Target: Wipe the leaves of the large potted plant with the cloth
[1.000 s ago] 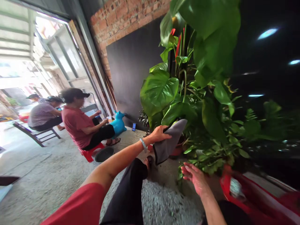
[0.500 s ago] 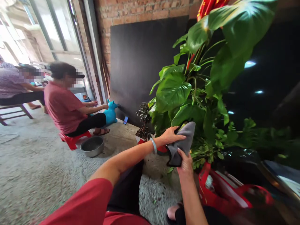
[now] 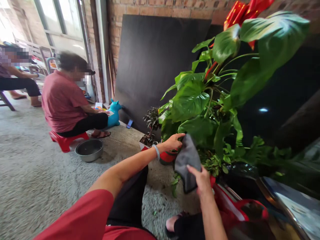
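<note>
A folded grey cloth (image 3: 188, 155) with a dark edge hangs between my two hands in front of a big leafy potted plant (image 3: 190, 103). My left hand (image 3: 173, 142), with a pale bangle (image 3: 156, 152) on the wrist, grips the cloth's upper left edge; the index finger lies along its top corner and the other fingers are curled. Lower down, my right hand (image 3: 202, 178) pinches the cloth, thumb on the near face, its other fingers partly hidden. The broad leaves are just beyond the cloth.
Left, a person (image 3: 65, 100) in a red shirt sits on a red stool (image 3: 61, 141) beside a grey basin (image 3: 89, 150). A blue animal-shaped toy (image 3: 114, 113), a phone (image 3: 129, 124) and a small potted plant (image 3: 147, 140) stand near the black board (image 3: 160, 66). Red bags (image 3: 237, 203) lie at right.
The cloth has moved down and turned more upright. My left hand has shifted from across its face to its upper left edge. The view has swung slightly right.
</note>
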`<state>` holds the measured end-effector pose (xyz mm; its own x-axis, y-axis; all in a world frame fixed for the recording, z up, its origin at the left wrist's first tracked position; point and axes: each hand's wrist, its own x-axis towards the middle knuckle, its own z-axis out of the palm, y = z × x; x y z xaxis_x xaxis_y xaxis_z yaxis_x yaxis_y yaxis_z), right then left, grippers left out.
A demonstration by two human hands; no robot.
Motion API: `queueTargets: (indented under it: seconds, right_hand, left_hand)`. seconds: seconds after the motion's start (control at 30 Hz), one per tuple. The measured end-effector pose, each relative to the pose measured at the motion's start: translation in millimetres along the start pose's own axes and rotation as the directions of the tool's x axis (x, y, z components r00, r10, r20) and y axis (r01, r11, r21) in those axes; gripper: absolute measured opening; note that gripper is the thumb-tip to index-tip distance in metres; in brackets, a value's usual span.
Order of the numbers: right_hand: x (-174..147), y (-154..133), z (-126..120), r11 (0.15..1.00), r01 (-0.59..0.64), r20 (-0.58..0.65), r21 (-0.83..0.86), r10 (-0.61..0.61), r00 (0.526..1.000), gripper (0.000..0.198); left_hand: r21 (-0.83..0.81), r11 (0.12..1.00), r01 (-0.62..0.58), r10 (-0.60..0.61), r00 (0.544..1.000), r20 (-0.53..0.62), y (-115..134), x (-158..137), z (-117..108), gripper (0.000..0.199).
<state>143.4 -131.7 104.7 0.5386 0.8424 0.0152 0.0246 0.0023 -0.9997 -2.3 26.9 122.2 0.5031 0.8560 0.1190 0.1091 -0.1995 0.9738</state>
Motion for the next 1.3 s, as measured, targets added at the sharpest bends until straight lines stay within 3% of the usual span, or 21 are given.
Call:
queueTargets:
  seconds: [0.07, 0.13, 0.2, 0.27, 0.3, 0.33, 0.4, 0.47, 0.53, 0.6, 0.7, 0.87, 1.1, 1.2, 1.3]
  right_hand:
    - [-19, 17, -20, 0.993, -0.11, 0.018, -0.038, 0.11, 0.994, 0.046]
    - [-26, 7, -46, 0.989, -0.144, -0.085, 0.022, 0.145, 0.986, 0.056]
    - [-19, -25, -64, 0.994, 0.026, -0.292, 0.105, 0.006, 0.956, 0.065]
    - [-2, -62, -63, 0.951, 0.302, -0.493, 0.065, -0.233, 0.839, 0.072]
    - [7, -77, -56, 0.922, 0.387, -0.536, 0.003, -0.325, 0.779, 0.073]
    - [14, -86, -46, 0.908, 0.414, -0.519, -0.07, -0.388, 0.762, 0.072]
    - [21, -87, -22, 0.917, 0.343, -0.355, -0.206, -0.396, 0.847, 0.064]
    - [15, -68, -3, 0.919, 0.245, -0.104, -0.309, -0.288, 0.952, 0.054]
    - [-2, -39, 5, 0.925, 0.179, 0.067, -0.334, -0.166, 0.984, 0.049]
    - [-21, -13, -1, 0.947, 0.098, 0.123, -0.306, -0.063, 0.99, 0.05]
    - [-40, 10, -22, 0.96, 0.013, 0.089, -0.281, 0.012, 0.996, 0.058]
    - [-47, 24, -55, 0.942, 0.004, -0.026, -0.336, -0.013, 1.0, 0.061]
    - [-56, 38, -64, 0.946, -0.088, -0.069, -0.311, 0.07, 0.995, 0.065]
    - [-63, 36, -68, 0.956, -0.107, -0.084, -0.274, 0.087, 0.993, 0.067]
    - [-69, 12, -77, 0.986, -0.059, -0.096, -0.158, 0.044, 0.994, 0.066]
  left_hand:
    - [0.04, 0.999, 0.031, -0.031, 0.999, 0.009, -1, -2, -8, 0.08]
    - [0.064, 0.997, 0.034, -0.035, 0.999, 0.028, -1, -4, -13, 0.082]
    - [0.05, 0.999, 0.009, -0.011, 0.999, 0.046, -1, -7, -11, 0.082]
    - [0.017, 1.0, -0.012, 0.011, 0.999, 0.052, -1, -8, -6, 0.082]
    - [-0.001, 1.0, -0.018, 0.018, 0.999, 0.051, -2, -8, -2, 0.082]
    - [-0.016, 1.0, -0.018, 0.019, 0.999, 0.048, -3, -8, 0, 0.083]
    - [-0.035, 0.999, -0.005, 0.007, 0.999, 0.051, -5, -9, 3, 0.086]
    - [-0.063, 0.998, 0.007, -0.002, 0.998, 0.066, -7, -9, 0, 0.087]
    - [-0.106, 0.994, 0.005, 0.003, 0.997, 0.075, -10, -8, -4, 0.086]
    - [-0.143, 0.99, 0.006, 0.006, 0.997, 0.08, -14, -6, -8, 0.086]
    - [-0.159, 0.987, 0.008, 0.007, 0.995, 0.096, -21, 1, -5, 0.088]
    - [-0.228, 0.974, -0.011, 0.03, 0.996, 0.079, -31, 13, 15, 0.085]
    - [-0.142, 0.987, -0.078, 0.091, 0.992, 0.09, -37, 7, 23, 0.081]
    - [-0.127, 0.988, -0.09, 0.104, 0.989, 0.109, -37, 6, 22, 0.08]
    - [-0.137, 0.987, -0.086, 0.103, 0.987, 0.122, -36, 8, 23, 0.079]
